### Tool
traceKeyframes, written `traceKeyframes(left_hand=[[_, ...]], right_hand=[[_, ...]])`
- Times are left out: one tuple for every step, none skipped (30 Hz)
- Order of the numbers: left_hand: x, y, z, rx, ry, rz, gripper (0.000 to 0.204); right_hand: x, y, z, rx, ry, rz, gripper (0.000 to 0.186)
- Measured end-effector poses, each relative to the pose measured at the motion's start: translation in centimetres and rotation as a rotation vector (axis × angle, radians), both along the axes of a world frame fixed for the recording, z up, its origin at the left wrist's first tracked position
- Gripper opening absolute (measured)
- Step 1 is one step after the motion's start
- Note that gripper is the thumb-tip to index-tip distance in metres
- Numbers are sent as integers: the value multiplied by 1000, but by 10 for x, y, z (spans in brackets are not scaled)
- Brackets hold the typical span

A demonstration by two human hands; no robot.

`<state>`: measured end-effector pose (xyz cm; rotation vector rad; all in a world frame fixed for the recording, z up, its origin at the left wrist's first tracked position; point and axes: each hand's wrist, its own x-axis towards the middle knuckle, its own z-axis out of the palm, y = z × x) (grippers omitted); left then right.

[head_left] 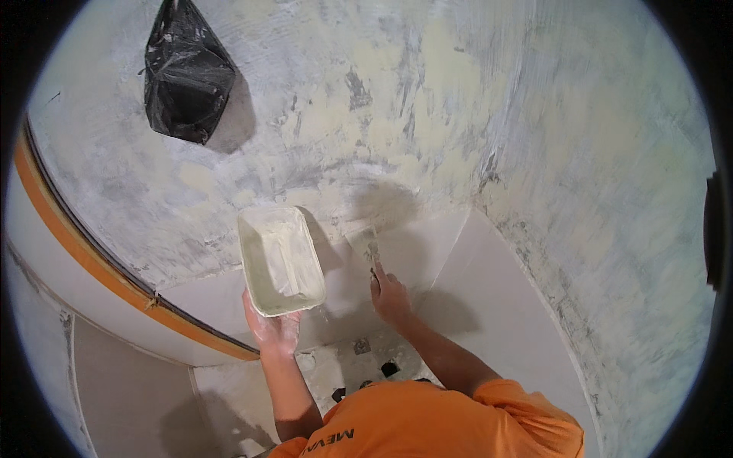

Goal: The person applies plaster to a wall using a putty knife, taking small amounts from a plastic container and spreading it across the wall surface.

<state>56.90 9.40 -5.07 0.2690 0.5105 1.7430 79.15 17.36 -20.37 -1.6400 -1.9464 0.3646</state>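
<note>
My left hand (275, 330) is closed under the near end of a white rectangular plastic tub (256, 284) and holds it up by its base. Pale wet filler (289, 263) coats the inside of the tub. To the right of it, my right hand (391, 296) grips a putty knife (366, 246), with the index finger stretched along it. The knife's pale blade lies at the wall, near the seam where patchy plaster (427, 130) meets the smooth light panels (439, 237). The handle is mostly hidden in my fingers.
High on the left wall, a black plastic bag (187, 84) covers something. An orange-brown wooden strip (99, 263) with a dark edge curves along the left side. A small drain cover (362, 346) lies in the dusty floor (328, 366). The right wall (618, 206) is plastered too.
</note>
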Motion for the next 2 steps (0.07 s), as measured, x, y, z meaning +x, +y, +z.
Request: traceKeyframes(left_hand=[[-1,-2,0,7,1,-27,49],[-1,-1,3,18,-3,-26,49]], right_hand=[[4,3,4,12,-3,1,67],[9,10,9,138,19,14,71]])
